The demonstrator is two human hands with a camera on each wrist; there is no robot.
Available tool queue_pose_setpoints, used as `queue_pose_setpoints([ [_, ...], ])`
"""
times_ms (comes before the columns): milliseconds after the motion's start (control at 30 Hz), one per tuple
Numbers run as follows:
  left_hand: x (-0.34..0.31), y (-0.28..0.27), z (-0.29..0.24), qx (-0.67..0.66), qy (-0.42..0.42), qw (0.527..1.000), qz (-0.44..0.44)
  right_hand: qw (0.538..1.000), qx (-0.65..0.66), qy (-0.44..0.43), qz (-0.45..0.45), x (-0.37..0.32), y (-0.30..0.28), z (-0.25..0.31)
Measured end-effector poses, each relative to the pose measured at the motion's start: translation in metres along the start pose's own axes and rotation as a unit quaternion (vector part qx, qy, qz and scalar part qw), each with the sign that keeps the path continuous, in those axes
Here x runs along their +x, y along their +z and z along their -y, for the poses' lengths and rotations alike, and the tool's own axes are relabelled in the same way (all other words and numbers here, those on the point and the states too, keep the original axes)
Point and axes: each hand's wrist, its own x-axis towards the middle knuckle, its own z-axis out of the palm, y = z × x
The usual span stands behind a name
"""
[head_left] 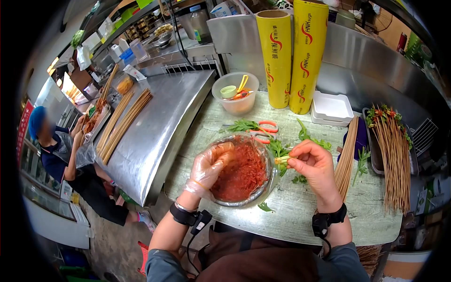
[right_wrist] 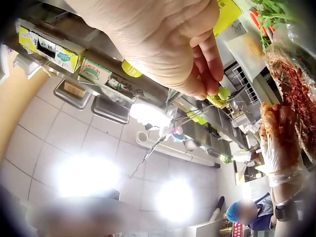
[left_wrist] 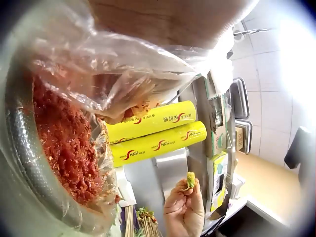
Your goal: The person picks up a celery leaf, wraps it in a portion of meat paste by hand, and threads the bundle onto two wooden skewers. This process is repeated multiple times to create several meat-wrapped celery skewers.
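Green stalks are in your right hand, pinched by thumb and fingers above the table. Near the table's front left corner sits a bowl of red mixture; your gloved left hand curls over it, whether gripping anything I cannot tell. Skewers lie by the right edge.
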Motion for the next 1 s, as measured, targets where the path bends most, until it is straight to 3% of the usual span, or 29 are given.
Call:
queue_pose_setpoints([
  [300, -0.011, 0.003, -0.014, -0.033, -0.063, 0.997, -0.025, 1.0, 0.0, 0.0, 0.002, 0.0, 0.0, -0.002],
  [500, -0.009, -0.003, -0.005, -0.012, -0.001, 1.0, -0.005, 1.0, 0.005, 0.001, -0.004, 0.0, -0.001, -0.004],
  [600, -0.007, -0.005, -0.003, 0.063, 0.069, 0.996, 0.0, 1.0, 0.002, 0.003, -0.005, 0.0, -0.001, -0.002],
  [900, -0.009, 0.0, -0.012, -0.036, -0.036, 0.999, 0.004, 1.0, -0.005, 0.009, 0.008, 0.001, -0.001, -0.004],
  [1000, -0.005, -0.004, 0.003, -0.013, -0.042, 0.999, -0.033, 1.0, -0.007, 0.014, 0.018, 0.001, -0.001, -0.006],
])
